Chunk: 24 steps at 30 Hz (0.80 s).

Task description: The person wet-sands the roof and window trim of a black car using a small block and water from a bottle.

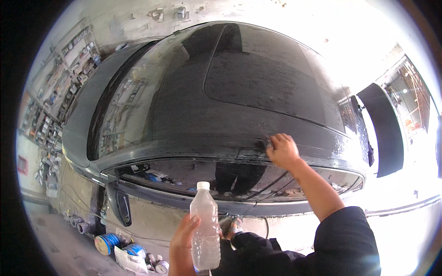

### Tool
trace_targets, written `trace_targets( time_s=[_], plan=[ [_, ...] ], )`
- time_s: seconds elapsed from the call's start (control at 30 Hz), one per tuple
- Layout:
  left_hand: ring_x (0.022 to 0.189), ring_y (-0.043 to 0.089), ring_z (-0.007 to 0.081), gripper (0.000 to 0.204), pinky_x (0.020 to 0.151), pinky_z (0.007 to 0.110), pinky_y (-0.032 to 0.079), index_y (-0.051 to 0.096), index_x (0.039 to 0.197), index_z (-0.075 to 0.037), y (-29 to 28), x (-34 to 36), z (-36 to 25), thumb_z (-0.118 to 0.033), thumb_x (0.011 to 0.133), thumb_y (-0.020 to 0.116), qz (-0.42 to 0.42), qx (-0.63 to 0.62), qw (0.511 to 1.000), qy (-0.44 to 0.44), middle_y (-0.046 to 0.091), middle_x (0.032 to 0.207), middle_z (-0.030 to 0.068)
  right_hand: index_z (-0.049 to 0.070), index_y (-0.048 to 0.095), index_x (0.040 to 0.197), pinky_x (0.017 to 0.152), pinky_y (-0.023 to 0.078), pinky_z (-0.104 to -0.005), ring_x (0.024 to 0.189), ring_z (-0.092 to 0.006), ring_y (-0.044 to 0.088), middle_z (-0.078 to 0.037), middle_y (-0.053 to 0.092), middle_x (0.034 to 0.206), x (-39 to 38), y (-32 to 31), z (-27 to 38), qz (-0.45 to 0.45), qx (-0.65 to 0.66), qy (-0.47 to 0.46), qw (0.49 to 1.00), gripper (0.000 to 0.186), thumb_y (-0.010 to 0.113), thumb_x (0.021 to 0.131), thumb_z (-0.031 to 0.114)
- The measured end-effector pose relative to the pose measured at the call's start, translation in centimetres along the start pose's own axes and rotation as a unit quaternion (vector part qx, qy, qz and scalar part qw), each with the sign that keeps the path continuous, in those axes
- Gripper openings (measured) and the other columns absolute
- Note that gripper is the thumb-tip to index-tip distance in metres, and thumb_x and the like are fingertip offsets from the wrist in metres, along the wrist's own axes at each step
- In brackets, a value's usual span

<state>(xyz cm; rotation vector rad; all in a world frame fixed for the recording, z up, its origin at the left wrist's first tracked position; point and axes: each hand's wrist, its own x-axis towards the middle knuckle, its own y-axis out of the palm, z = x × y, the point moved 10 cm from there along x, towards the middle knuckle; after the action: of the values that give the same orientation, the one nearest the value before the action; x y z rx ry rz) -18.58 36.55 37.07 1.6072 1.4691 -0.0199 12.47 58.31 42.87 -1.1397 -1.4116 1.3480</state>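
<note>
Dark-grey metal car roof (pixel 191 117) is being worked, seemingly partway — near edge wet, remainder patchy — by right hand (pixel 283 151), fingers bunched, contents unclear; before it, translucent plastic bottle (pixel 206 232) is being finger-clasped by left hand (pixel 183 237).

Car roof (pixel 179 110), dark grey, its surface marked by a dark wet patch (pixel 251 150) along the near edge and scattered droplets (pixel 340 146) toward the rear; the right hand (pixel 282 151) rests beside the patch. The floor (pixel 55 239) below bears two blue cans (pixel 108 242).
</note>
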Motion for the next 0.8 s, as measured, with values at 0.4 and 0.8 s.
trace_targets(
  time_s=[0.4,0.8],
  plan=[
    [0.089,0.065,0.0256,0.056,0.077,0.040,0.055,0.048,0.126,-0.001,9.5,4.7,2.8,-0.031,0.084,0.070,0.184,0.058,0.981,0.000,0.064,0.103,0.0139,0.001,0.065,0.089,0.068,0.047,-0.0373,0.071,-0.0216,0.058,-0.006,0.062,0.072,-18.2,-2.5,-18.8,-0.164,0.416,0.369,0.815,0.029,0.055,0.093,0.027],
    [0.101,0.060,0.0235,0.081,0.083,0.040,0.053,0.043,0.134,-0.004,19.9,3.5,8.3,-0.049,0.075,0.075,0.253,0.016,0.967,-0.022,0.058,0.115,0.0098,0.002,0.059,0.104,0.068,0.051,-0.0288,0.079,-0.0128,0.062,-0.004,0.064,0.087,-20.1,2.6,2.5,-0.058,0.834,0.266,0.481,0.019,0.063,0.091,0.016]
  ],
)
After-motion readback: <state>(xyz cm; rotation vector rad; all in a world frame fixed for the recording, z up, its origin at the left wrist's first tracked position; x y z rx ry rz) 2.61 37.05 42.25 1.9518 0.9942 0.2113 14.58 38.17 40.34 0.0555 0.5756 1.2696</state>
